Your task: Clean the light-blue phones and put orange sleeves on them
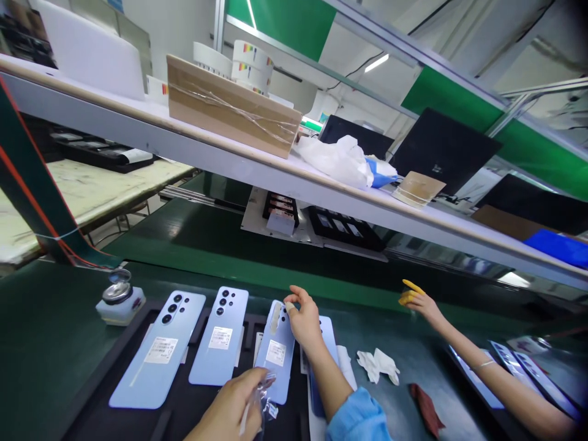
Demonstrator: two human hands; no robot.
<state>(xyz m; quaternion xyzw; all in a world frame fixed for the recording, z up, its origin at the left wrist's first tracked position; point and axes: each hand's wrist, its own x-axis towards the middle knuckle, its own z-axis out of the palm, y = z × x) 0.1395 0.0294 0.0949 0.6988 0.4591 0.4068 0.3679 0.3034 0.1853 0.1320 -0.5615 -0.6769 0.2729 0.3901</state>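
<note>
My left hand is closed around crumpled clear plastic film, over the lower edge of a light-blue phone. That phone lies back up, with a white label and a beige strip along its camera area. At its top right corner, my right hand has its fingers apart, one fingertip in a pale cover by the lenses. Two more light-blue phones, one at far left and one beside it, rest on the black tray. Another phone is partly hidden behind my right forearm.
A small bottle with a metal top stands left of the tray. White tissue and a dark red cloth lie to the right. Another person's hand, with yellow finger covers, reaches over phones at right. A shelf crosses above.
</note>
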